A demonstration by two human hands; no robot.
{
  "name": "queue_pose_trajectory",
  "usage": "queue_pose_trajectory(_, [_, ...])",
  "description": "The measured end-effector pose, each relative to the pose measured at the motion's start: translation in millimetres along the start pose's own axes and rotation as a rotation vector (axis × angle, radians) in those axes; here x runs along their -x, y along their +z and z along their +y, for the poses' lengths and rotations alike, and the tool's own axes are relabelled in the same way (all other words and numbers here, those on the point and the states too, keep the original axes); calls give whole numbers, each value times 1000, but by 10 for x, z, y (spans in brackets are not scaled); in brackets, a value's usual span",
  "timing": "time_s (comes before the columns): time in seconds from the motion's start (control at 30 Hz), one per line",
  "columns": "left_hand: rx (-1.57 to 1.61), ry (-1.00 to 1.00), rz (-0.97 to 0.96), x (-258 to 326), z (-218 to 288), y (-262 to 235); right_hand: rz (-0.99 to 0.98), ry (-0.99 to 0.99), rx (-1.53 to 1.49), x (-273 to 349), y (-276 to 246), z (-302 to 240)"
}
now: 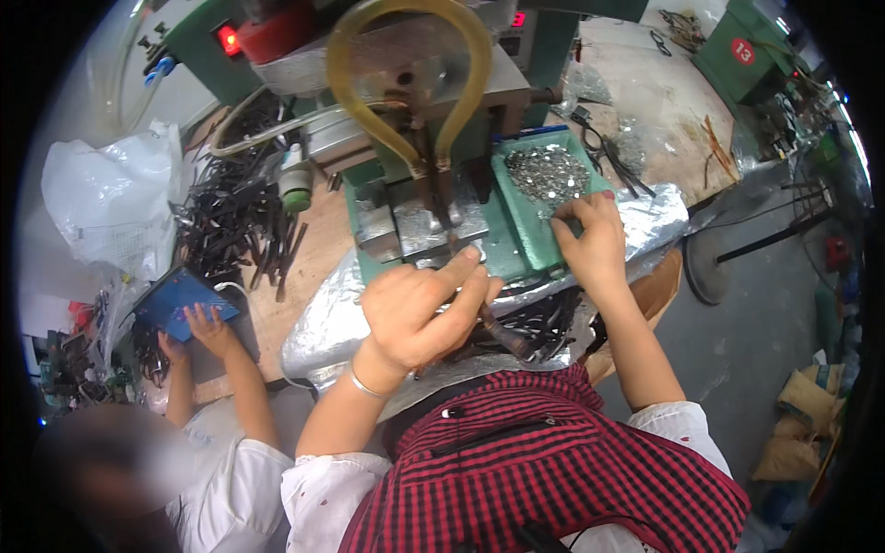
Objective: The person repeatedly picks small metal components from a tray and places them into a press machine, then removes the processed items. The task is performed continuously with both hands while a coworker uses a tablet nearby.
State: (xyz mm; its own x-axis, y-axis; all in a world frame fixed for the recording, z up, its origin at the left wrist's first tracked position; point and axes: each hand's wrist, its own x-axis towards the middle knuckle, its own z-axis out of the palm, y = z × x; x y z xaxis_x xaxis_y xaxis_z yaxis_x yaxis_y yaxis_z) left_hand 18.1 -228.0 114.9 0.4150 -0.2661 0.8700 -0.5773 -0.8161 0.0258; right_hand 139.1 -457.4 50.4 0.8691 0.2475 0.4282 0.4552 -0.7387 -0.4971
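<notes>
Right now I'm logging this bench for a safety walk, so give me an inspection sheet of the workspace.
Surface: wooden bench, with silver foil sheet over its front edge.
Job's things: green tray of small shiny metal pieces; dark rod-like part at the green press machine.
Clutter: heap of dark metal parts, white plastic bag, green-capped bottle.
Grippers: left hand grips the dark part; right hand picks at the tray's edge.
Cables: yellowish hose loop on the machine.
Surroundings: another person's hand on a blue tray; sacks on the floor.
</notes>
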Motion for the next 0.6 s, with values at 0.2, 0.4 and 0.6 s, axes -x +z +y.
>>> queue_pose_trajectory(0.2, [-248, -251, -33, 276, 127, -515, 81, 61, -158, 39, -7, 31])
queue_pose_trajectory(0.4, [-693, -655, -229, 693, -900, -1096, 171, -73, -304, -69, -11, -76])
queue_pose_trajectory(0.6, [-1116, -755, -648, 1540, -1479, -781, 46, 95, -447, -127, 51, -344])
